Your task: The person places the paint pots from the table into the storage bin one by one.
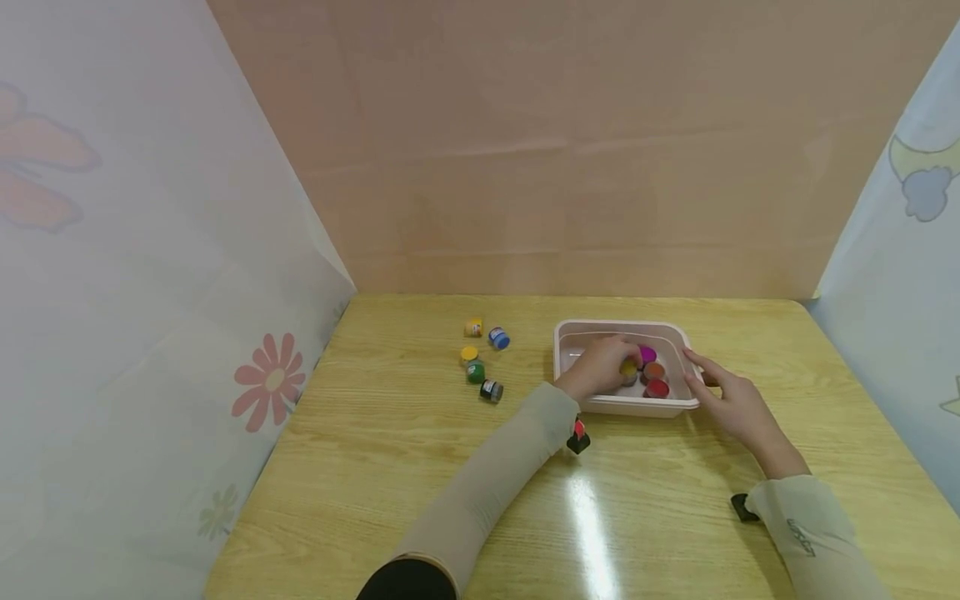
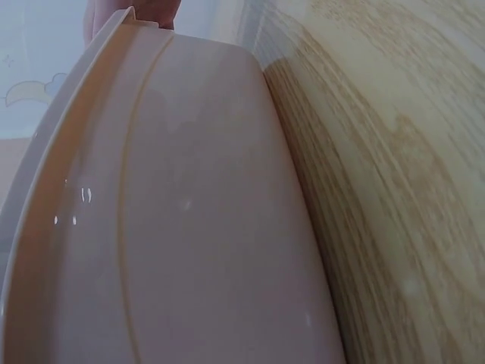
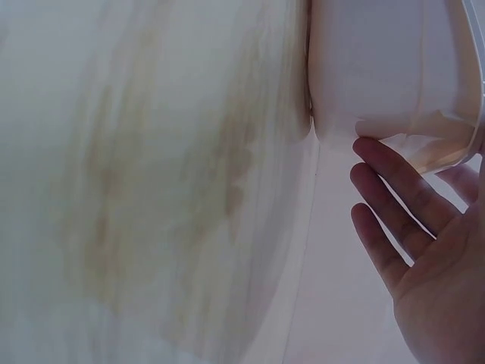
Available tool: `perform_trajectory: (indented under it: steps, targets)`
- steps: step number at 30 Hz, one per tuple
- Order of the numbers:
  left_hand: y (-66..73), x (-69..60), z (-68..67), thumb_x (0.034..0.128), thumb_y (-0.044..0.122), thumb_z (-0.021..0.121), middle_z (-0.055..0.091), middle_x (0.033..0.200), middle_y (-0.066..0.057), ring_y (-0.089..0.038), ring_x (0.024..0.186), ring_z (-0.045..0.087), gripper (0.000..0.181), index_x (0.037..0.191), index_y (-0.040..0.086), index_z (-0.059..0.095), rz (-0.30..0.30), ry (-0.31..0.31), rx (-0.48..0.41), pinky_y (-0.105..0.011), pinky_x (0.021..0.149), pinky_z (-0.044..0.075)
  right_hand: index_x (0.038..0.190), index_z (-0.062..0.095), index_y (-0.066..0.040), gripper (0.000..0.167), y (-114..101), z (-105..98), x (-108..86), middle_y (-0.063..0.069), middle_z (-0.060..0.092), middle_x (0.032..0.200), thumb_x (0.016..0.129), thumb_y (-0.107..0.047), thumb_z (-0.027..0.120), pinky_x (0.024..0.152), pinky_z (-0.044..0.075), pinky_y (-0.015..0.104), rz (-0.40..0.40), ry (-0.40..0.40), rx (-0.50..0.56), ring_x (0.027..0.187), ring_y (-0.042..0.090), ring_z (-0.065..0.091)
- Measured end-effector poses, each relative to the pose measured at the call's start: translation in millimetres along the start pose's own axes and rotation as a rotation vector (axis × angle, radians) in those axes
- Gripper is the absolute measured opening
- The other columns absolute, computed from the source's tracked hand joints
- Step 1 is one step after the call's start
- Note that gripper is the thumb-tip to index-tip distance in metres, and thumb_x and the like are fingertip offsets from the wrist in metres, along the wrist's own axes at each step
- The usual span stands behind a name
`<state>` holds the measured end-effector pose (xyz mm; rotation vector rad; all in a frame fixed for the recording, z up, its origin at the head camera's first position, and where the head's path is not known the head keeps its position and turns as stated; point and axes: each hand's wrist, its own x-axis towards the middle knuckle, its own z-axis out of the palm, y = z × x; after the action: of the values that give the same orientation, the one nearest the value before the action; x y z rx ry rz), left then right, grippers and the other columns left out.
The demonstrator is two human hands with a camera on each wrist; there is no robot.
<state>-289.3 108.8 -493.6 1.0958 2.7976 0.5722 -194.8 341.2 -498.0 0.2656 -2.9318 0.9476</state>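
Observation:
A pale pink plastic box stands on the table, with small paint jars inside: a purple-lidded jar, an orange-brown-lidded jar and a red-lidded jar. My left hand reaches over the near rim into the box, its fingertips gripping a yellow-lidded paint jar. At the box's right end, my right hand holds the rim. From the right wrist view, the fingers extend beneath the rim beside the end wall. The left wrist view shows only the box's outer side wall, not the jars.
Left of the box, more paint jars lie loose on the wooden table: an orange jar, a blue jar, a yellow jar, a green jar and a black jar. A brown backdrop rises behind the table.

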Motion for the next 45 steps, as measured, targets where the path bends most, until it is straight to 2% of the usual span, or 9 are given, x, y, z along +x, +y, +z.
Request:
perform_trajectory:
  steps: [4, 14, 19, 25, 29, 32, 36, 41, 45]
  targets:
    - [0.1, -0.3, 1.4, 0.0921, 0.017, 0.078, 0.065, 0.117, 0.013, -0.002, 0.11, 0.056, 0.02, 0.111, 0.024, 0.075, 0.0, -0.002, 0.031, -0.013, 0.098, 0.043, 0.159, 0.039, -0.006, 0.057, 1, 1, -0.5, 0.044, 0.056, 0.134, 0.11, -0.034, 0.048, 0.093, 0.044, 0.077, -0.005, 0.002, 0.001, 0.119, 0.061, 0.057]
    - [1.2, -2.5, -0.9, 0.0906, 0.016, 0.08, 0.065, 0.117, 0.012, -0.001, 0.107, 0.054, 0.026, 0.115, 0.024, 0.076, -0.007, -0.008, 0.014, -0.012, 0.093, 0.042, 0.158, 0.04, -0.007, 0.056, 3, 2, -0.6, 0.043, 0.058, 0.132, 0.11, -0.034, 0.049, 0.091, 0.046, 0.076, -0.02, 0.016, 0.007, 0.117, 0.06, 0.058]
    - [1.3, -3.1, -1.7, 0.0904, 0.018, 0.081, 0.066, 0.114, 0.013, -0.001, 0.108, 0.055, 0.026, 0.115, 0.024, 0.076, -0.031, -0.015, -0.024, -0.013, 0.097, 0.043, 0.158, 0.04, -0.007, 0.056, 3, 3, -0.8, 0.043, 0.058, 0.131, 0.11, -0.034, 0.049, 0.09, 0.046, 0.076, -0.018, 0.019, 0.008, 0.116, 0.06, 0.058]
    - [3.5, -7.3, -5.3, 0.0902, 0.013, 0.08, 0.066, 0.118, 0.014, -0.001, 0.107, 0.057, 0.029, 0.115, 0.025, 0.074, -0.05, -0.012, -0.061, -0.014, 0.094, 0.046, 0.158, 0.042, -0.007, 0.056, 4, 5, -2.1, 0.043, 0.058, 0.13, 0.11, -0.033, 0.05, 0.09, 0.046, 0.076, -0.018, 0.03, 0.004, 0.115, 0.06, 0.059]
    - [3.7, -13.4, -10.2, 0.0894, 0.003, 0.076, 0.067, 0.123, 0.011, -0.005, 0.109, 0.06, 0.035, 0.117, 0.024, 0.072, -0.051, -0.004, -0.163, -0.013, 0.086, 0.048, 0.158, 0.041, -0.007, 0.056, 3, 5, -3.4, 0.044, 0.057, 0.131, 0.11, -0.034, 0.05, 0.091, 0.045, 0.077, -0.014, 0.029, 0.0, 0.116, 0.061, 0.058]
    - [2.7, -19.9, -15.7, 0.0892, -0.003, 0.07, 0.067, 0.124, 0.007, -0.009, 0.109, 0.062, 0.043, 0.124, 0.022, 0.071, -0.024, 0.022, -0.233, -0.011, 0.079, 0.048, 0.158, 0.041, -0.007, 0.056, 2, 4, -3.8, 0.044, 0.057, 0.131, 0.11, -0.034, 0.049, 0.092, 0.044, 0.078, -0.012, 0.027, -0.002, 0.117, 0.062, 0.057]
    - [-1.1, -29.0, -25.2, 0.0938, 0.004, 0.071, 0.069, 0.124, 0.004, -0.008, 0.104, 0.064, 0.038, 0.128, 0.018, 0.07, 0.032, 0.08, -0.244, -0.008, 0.079, 0.047, 0.158, 0.041, -0.006, 0.056, 1, 3, -3.7, 0.045, 0.057, 0.131, 0.11, -0.034, 0.049, 0.091, 0.044, 0.077, -0.016, 0.03, 0.0, 0.117, 0.062, 0.057]
    - [-10.9, -41.6, -38.5, 0.0966, 0.015, 0.074, 0.074, 0.118, 0.002, -0.006, 0.096, 0.065, 0.025, 0.122, 0.015, 0.073, 0.081, 0.188, -0.179, -0.008, 0.081, 0.046, 0.158, 0.041, -0.005, 0.056, -1, 2, -3.1, 0.045, 0.057, 0.131, 0.11, -0.033, 0.049, 0.092, 0.044, 0.078, -0.021, 0.028, 0.001, 0.117, 0.062, 0.057]
    - [-21.2, -56.1, -48.7, 0.0986, 0.019, 0.072, 0.073, 0.115, 0.004, -0.006, 0.096, 0.065, 0.024, 0.123, 0.018, 0.072, 0.05, 0.243, -0.129, -0.009, 0.082, 0.047, 0.158, 0.039, -0.005, 0.056, -2, 0, -2.8, 0.046, 0.056, 0.131, 0.11, -0.034, 0.048, 0.092, 0.043, 0.079, -0.011, 0.018, -0.003, 0.118, 0.063, 0.056]
